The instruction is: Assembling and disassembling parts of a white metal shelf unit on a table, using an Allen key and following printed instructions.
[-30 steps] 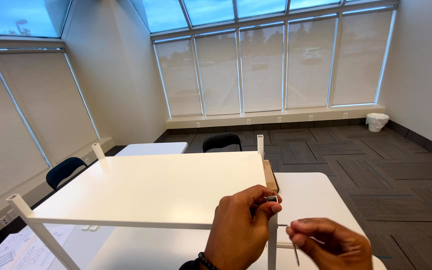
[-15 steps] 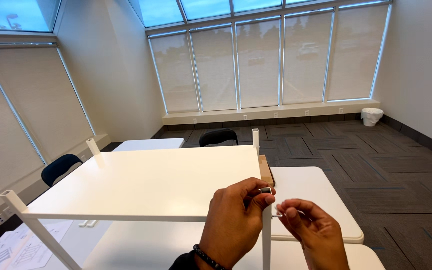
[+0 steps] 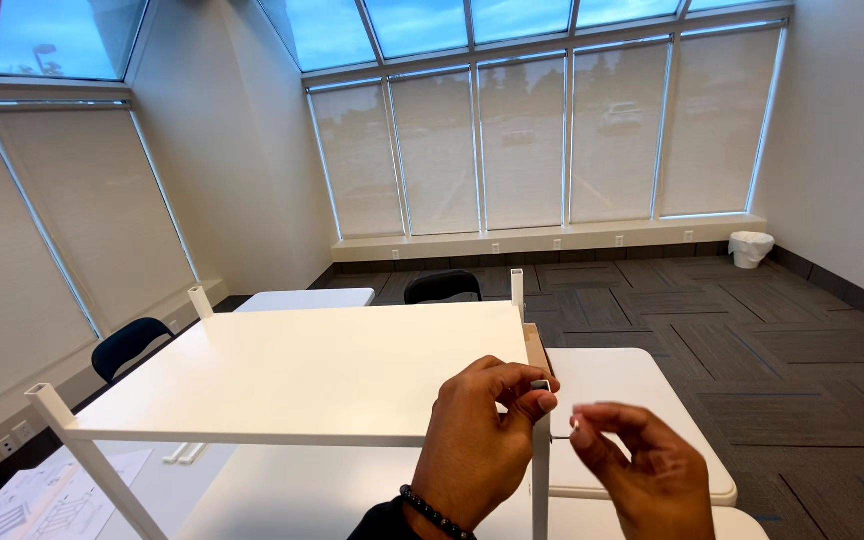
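1. Head view, nearest: the left hand [image 3: 477,440], with a dark beaded bracelet [image 3: 432,512] on its wrist, is closed around the top of a white square-tube leg [image 3: 540,470] at the near right corner of a white shelf frame [image 3: 302,370].
2. Just beside it, the right hand [image 3: 642,470] pinches a small thin metal pin or screw [image 3: 560,437] between thumb and forefinger, its tip at the side of that leg; what kind of fastener it is cannot be told.
3. Four upright posts rise at the corners of the frame's flat white panel; a brown raw board edge [image 3: 535,350] shows along its right side.
4. Under the frame stands a white table [image 3: 642,400]; at lower left, one printed sheet with line drawings [image 3: 42,500] lies flat.
5. Farther off: two dark chairs, one at the left [image 3: 132,345] and one behind the frame [image 3: 442,288], and a second white table [image 3: 302,299].
6. Farthest: one white waste bin [image 3: 750,248] on the grey carpet by the window wall.
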